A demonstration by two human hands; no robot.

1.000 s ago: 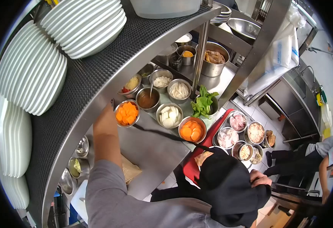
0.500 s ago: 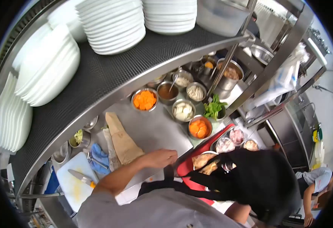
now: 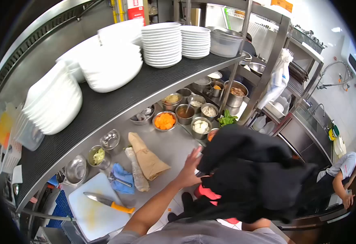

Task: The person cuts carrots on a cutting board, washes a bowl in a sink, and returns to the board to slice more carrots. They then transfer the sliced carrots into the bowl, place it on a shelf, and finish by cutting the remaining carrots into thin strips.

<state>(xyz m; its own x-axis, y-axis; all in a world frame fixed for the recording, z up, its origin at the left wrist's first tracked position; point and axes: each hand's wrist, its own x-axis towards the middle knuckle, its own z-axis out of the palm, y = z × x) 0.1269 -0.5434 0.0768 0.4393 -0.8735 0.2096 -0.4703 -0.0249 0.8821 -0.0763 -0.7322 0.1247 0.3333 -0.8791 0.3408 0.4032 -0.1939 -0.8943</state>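
Note:
A bunched black apron (image 3: 255,175) hangs in front of me, covering part of the counter and the floor. At its left edge is my left hand (image 3: 190,170), with fingers stretched and apart, the tips near or against the fabric. My right hand is hidden behind the apron; only a bit of my right forearm (image 3: 257,225) shows below it. Left of my left hand, a brown paper wrap (image 3: 147,156) lies on the steel counter (image 3: 178,148), beside a narrow clear-wrapped bundle (image 3: 137,171).
A yellow-handled knife (image 3: 109,202) rests on a white cutting board (image 3: 90,219), near a blue cloth (image 3: 123,179). Bowls of sliced carrot (image 3: 164,121) and other food stand behind. A shelf (image 3: 117,101) bears stacked white dishes. Another person (image 3: 340,175) is at the right.
My left hand has risen and its curled fingers have spread beside the apron. The apron has shifted upward and bunched, now hiding the food bowls at right. The view has tilted up.

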